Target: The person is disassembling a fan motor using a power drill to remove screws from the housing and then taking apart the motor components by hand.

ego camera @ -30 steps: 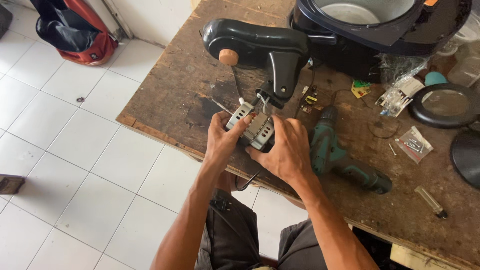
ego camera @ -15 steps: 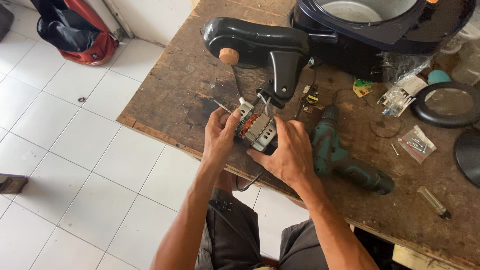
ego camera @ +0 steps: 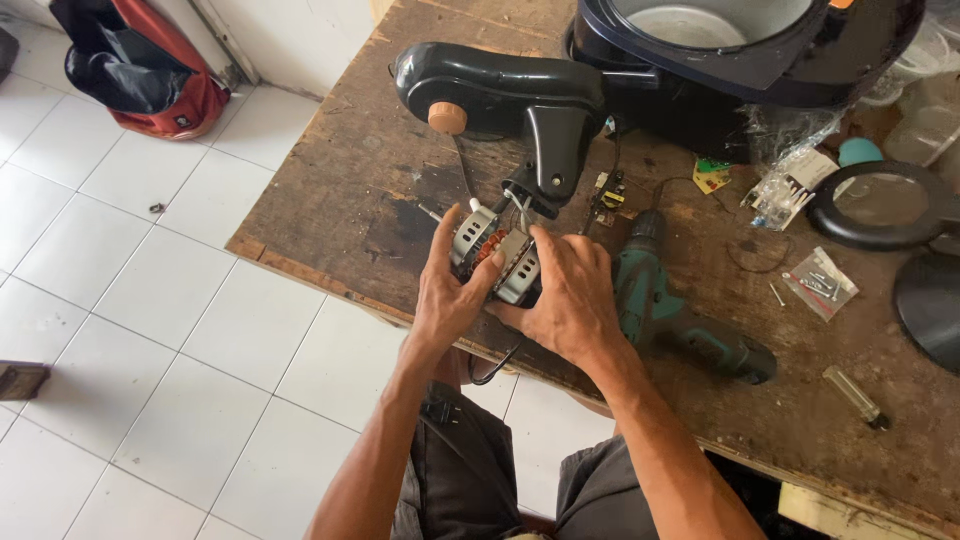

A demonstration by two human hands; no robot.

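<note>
A small electric motor (ego camera: pixel 492 254), grey metal with copper windings showing, sits between both hands near the front edge of a worn wooden table (ego camera: pixel 330 210). My left hand (ego camera: pixel 448 290) grips its left side. My right hand (ego camera: pixel 565 295) grips its right side from above. Thin wires run from the motor up into a black plastic appliance housing (ego camera: pixel 500 90) with a round tan knob, lying just behind it.
A green cordless drill (ego camera: pixel 680 315) lies right of my right hand. A black cooker with a metal pot (ego camera: pixel 740 50) stands at the back. A small circuit board (ego camera: pixel 608 195), a bag of screws (ego camera: pixel 820 285), a black magnifier lamp (ego camera: pixel 880 205) and a red-black bag (ego camera: pixel 140 70) on the tiled floor.
Both hands have turned the motor, so its copper windings now face up. The hands stay in about the same place on the table.
</note>
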